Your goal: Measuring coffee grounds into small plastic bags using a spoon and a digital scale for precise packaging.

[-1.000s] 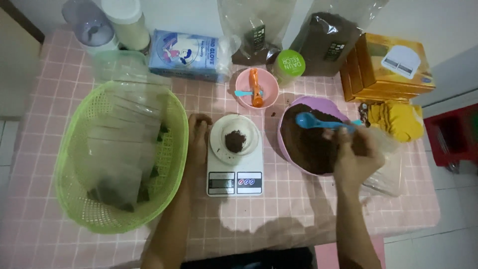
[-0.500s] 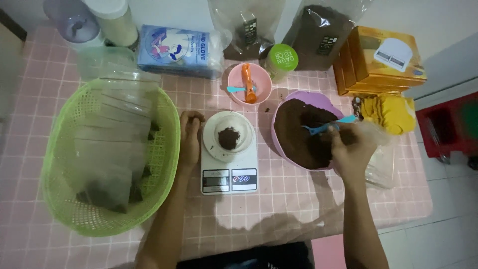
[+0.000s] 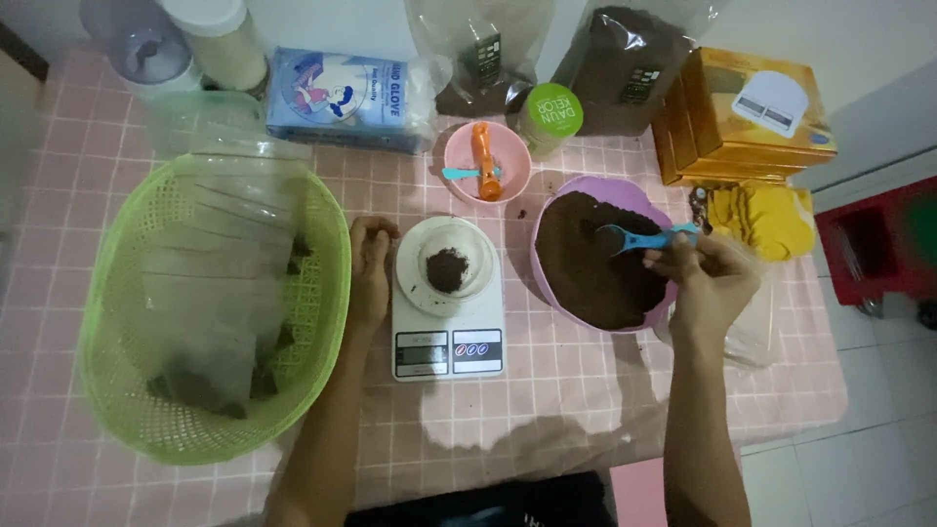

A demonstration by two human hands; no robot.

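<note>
Lying crosswise — blue spoon (image 3: 639, 237), bowl leftward, in right hand (image 3: 705, 283).

The basket (image 3: 322, 293) at nine o'clock is green plastic lattice, holding clear glossy film bags (image 3: 210, 293). The scale (image 3: 449, 337) at the centre looks smooth white plastic, slightly shiny; the powder (image 3: 447, 269) on it is matt, crumbly brown — the same stuff fills the smooth lilac bowl (image 3: 639, 200) at three o'clock. The right hand (image 3: 708, 283) pinches a glossy blue plastic spoon (image 3: 639, 237). The tablecloth (image 3: 586, 390) is pink, checked — a faint sheen.
</note>
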